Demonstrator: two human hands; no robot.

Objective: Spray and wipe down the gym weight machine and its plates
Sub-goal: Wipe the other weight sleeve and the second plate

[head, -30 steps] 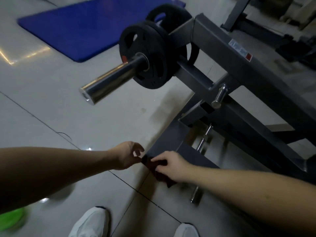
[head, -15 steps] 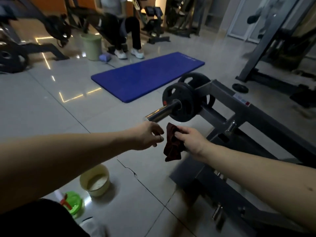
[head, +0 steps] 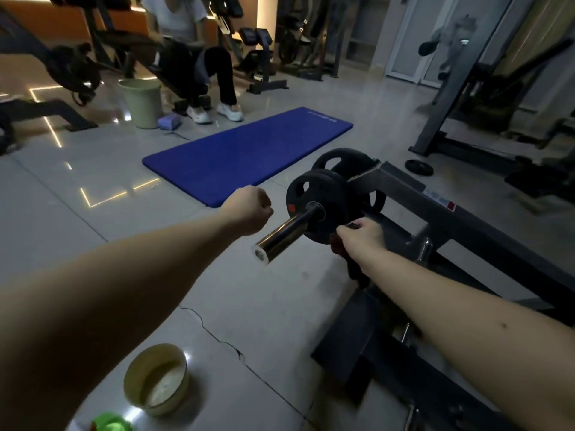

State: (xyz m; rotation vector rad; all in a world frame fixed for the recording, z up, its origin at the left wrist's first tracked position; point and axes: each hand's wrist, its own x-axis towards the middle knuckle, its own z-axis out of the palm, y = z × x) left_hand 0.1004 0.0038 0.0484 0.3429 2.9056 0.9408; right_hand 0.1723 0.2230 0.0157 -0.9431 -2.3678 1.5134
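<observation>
The grey weight machine (head: 466,219) runs from the middle to the right. Two black plates (head: 311,188) sit on its chrome sleeve (head: 280,236), which points toward me. My right hand (head: 361,236) is closed on a dark red cloth (head: 339,248) and presses it against the lower right edge of the front plate. Most of the cloth hangs hidden under the hand. My left hand (head: 249,209) is a closed fist with nothing in it, hovering just left of the sleeve and apart from it.
A cream bowl (head: 155,379) and a green object (head: 112,424) sit on the tile floor near my feet. A blue mat (head: 245,154) lies beyond the plates. Farther back a seated person (head: 193,57), a green bucket (head: 141,102), other machines and a small loose plate (head: 418,167).
My view has lifted from the machine's base to the plates. My right hand carried the cloth up from the floor frame to the front plate. My left hand rose and closed.
</observation>
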